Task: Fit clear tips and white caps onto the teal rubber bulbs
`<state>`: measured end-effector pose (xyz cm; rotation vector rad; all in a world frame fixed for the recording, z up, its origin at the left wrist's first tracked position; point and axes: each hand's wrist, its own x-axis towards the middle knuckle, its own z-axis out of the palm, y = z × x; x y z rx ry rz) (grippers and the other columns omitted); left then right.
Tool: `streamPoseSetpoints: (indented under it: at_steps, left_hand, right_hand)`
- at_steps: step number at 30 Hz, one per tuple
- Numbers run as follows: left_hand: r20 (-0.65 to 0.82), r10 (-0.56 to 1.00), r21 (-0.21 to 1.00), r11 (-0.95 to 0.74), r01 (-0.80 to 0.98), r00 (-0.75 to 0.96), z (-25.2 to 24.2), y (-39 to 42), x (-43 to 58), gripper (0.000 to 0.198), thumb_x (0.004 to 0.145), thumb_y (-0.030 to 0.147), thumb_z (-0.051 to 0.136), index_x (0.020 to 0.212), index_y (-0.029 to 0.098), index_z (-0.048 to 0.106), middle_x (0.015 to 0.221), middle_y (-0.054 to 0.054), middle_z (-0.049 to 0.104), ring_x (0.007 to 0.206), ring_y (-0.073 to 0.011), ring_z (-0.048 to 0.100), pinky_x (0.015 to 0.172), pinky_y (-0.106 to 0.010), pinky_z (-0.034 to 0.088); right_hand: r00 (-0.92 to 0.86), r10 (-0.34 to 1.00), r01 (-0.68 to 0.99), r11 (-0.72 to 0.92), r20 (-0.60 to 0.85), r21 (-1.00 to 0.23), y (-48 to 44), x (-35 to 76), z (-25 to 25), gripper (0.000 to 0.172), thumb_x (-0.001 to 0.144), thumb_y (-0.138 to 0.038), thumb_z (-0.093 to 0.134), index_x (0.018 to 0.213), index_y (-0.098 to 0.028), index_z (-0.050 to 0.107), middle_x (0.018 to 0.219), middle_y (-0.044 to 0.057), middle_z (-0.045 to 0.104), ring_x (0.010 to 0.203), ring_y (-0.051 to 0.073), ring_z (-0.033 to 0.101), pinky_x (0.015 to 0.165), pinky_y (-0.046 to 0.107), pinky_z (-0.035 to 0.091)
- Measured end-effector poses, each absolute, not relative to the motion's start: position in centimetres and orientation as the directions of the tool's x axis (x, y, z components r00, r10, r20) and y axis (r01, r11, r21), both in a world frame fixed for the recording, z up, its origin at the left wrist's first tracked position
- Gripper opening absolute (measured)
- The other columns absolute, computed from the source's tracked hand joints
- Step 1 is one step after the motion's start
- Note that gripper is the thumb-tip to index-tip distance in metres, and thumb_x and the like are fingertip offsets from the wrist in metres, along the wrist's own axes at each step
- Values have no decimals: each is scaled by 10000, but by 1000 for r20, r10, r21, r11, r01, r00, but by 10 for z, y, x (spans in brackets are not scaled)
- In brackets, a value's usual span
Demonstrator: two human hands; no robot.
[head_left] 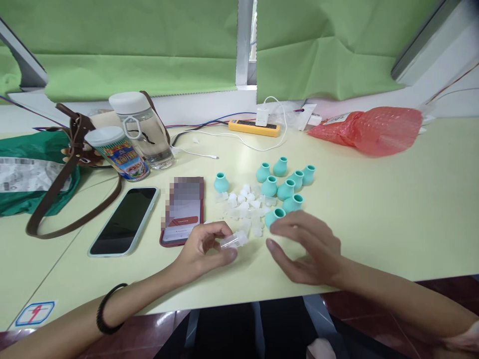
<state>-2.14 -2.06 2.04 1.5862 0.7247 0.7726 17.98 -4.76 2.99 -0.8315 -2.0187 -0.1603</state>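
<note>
Head cam is showing the left hand pinching a small clear plastic tube between thumb and fingers, its long axis pointing across at the right hand, which is hovering open and empty. Nearest teal rubber cap is sitting just past the right fingers, translucent plastic bits crowding beside it on the worktop.

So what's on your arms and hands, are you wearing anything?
Both arms are bare, with no sleeves in view. The left hand and right hand have no gloves or rings that show. The only thing worn is a black coiled band around the left wrist.
</note>
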Motion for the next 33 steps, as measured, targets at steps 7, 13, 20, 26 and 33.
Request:
streamPoseSetpoints:
  at_steps: [7,13,20,26,33]
  left_hand:
    - [137,808,971,-225,85,574,19,-22,-23,119,684,203,582,617,119,532,550,-7,527,468,-74,468,403,-181,401]
    - [162,830,959,-260,112,533,16,-21,-19,84,645,175,637,663,119,576,597,-9,566,493,-83,512,437,-195,461]
    - [192,868,950,-281,134,458,13,-21,-14,207,567,154,705,768,132,660,690,-53,680,528,-122,598,482,-222,528]
    - [217,869,949,-294,112,445,16,-21,-12,143,563,127,688,689,113,623,710,-63,661,650,-160,624,570,-261,544]
    - [94,803,944,-259,202,589,22,-21,-18,67,677,172,577,715,117,571,646,-12,578,579,-101,526,550,-220,454]
  right_hand:
    - [-350,739,925,370,576,87,-27,187,34,429,723,-424,484,1008,-103,507,895,139,539,807,260,486,629,362,363]
    - [-330,852,944,297,407,144,-30,190,26,388,726,-399,481,979,-107,512,635,55,568,527,184,510,470,279,294]
    - [-240,682,844,498,691,-198,-32,190,41,261,650,-282,603,845,-158,482,750,50,578,710,184,552,606,300,431]
    - [-310,667,551,707,677,-445,-38,181,38,215,667,-165,575,869,-177,504,976,85,535,929,179,513,713,301,466]
    - [-464,654,594,730,598,-337,-38,183,31,395,638,-66,482,1014,-182,521,903,57,554,841,183,460,756,382,416]
